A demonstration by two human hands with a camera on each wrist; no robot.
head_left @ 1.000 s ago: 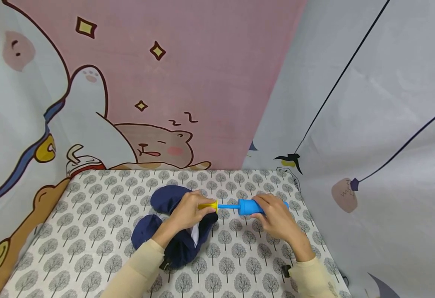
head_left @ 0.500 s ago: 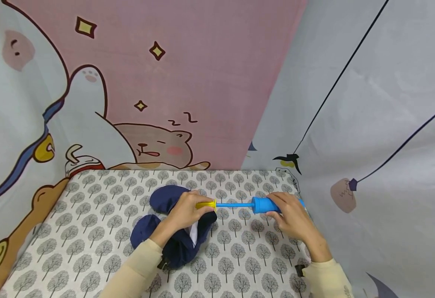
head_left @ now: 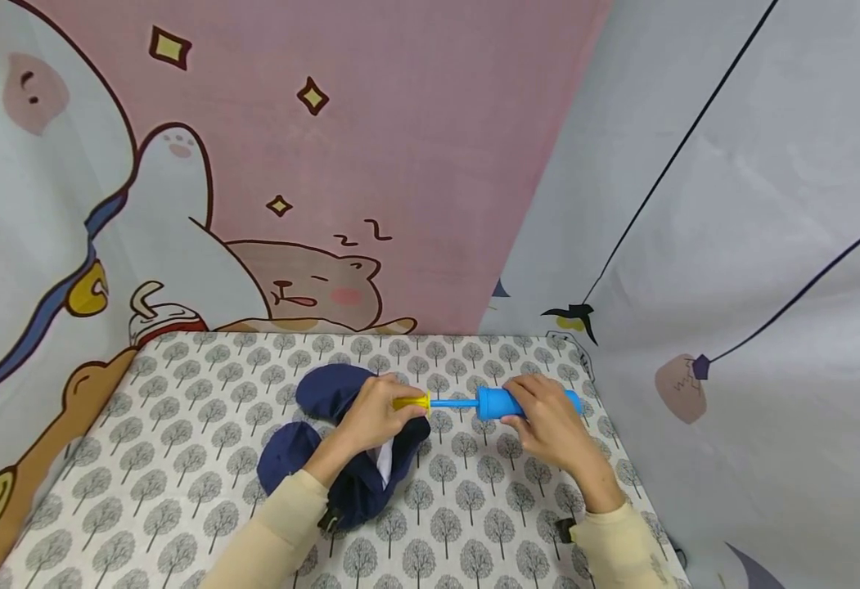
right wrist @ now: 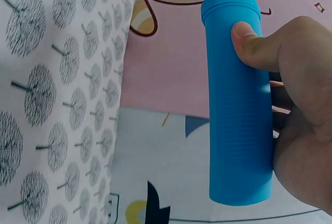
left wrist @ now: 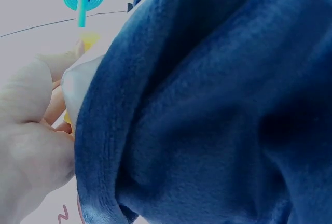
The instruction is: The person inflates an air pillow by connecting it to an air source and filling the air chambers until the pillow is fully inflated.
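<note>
A hand pump with a blue barrel (head_left: 496,403) is held level above the table. My left hand (head_left: 372,413) grips its yellow handle (head_left: 413,403), while my right hand (head_left: 547,417) is wrapped round the barrel. Between them a short length of blue rod (head_left: 453,403) shows. The right wrist view has the ribbed barrel (right wrist: 238,105) with the thumb along its side. Beneath my left hand lies a navy plush, curved cushion-like piece (head_left: 356,491) with white material inside. Its cloth (left wrist: 207,105) fills most of the left wrist view and hides part of the left fingers.
A white cloth with grey trees covers the table (head_left: 179,491). Behind it hangs a pink curtain (head_left: 437,164) with cartoon animals, and a pale one (head_left: 731,204) closes off the right side.
My right hand drew the barrel to the right, lengthening the exposed rod, and has since come back left, so less rod shows now. The left hand and navy piece stay nearly still.
</note>
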